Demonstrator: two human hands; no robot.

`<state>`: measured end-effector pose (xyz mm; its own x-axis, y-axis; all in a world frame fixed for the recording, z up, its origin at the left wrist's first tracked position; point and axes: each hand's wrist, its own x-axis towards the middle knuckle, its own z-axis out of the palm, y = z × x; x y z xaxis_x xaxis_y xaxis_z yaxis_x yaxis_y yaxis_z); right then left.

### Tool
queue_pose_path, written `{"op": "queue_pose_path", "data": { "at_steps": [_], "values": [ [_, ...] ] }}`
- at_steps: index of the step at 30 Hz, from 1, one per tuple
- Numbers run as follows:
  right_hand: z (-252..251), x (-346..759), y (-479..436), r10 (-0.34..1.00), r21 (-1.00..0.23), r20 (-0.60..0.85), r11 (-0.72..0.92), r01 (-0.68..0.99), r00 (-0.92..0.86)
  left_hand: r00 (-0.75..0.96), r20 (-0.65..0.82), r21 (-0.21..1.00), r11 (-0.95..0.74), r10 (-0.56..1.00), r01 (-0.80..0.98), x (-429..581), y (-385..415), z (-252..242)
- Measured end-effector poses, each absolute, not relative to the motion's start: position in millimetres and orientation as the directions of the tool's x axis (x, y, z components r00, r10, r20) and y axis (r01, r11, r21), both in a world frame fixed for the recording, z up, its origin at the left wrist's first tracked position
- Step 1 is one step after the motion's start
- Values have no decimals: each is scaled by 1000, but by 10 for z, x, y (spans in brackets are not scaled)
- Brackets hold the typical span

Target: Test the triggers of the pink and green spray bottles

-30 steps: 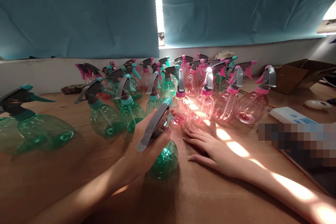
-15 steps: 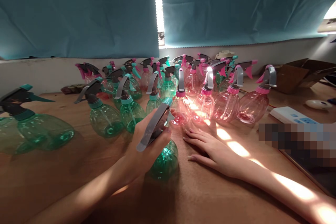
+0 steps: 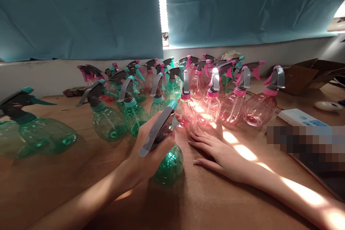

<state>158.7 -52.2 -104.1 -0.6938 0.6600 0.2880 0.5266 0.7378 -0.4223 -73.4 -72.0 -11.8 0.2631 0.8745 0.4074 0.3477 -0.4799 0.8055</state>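
My left hand (image 3: 151, 147) is wrapped round the neck of a green spray bottle (image 3: 169, 167) with a grey and teal trigger head. That bottle stands upright on the wooden table (image 3: 205, 201); its neck is hidden by my fingers. Palm down on the wood lies my right hand (image 3: 215, 154), fingers stretched out and holding nothing. Just beyond its fingertips are pink spray bottles (image 3: 208, 109), lit by sunlight. Other green spray bottles (image 3: 109, 124) stand in front of my left hand and to its left.
Several more pink and green bottles crowd the back by the wall. An open cardboard box (image 3: 302, 77), a white mouse (image 3: 327, 106) and a white power strip (image 3: 299, 118) are at the right, near a blurred-out patch. Blue curtains (image 3: 81, 14) hang behind.
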Motion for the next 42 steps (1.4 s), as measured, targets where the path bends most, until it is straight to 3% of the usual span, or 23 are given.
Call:
{"op": "queue_pose_path", "data": {
  "at_steps": [13,42],
  "values": [
    [-1032,1586,-517,664,-407,243,731,547,-707,264,380,843,-449,887,296,-753,-745,-90],
    [-1006,1616,-504,642,-389,241,751,533,-728,265,444,779,-514,856,358,-760,-734,-209]
  ]
}}
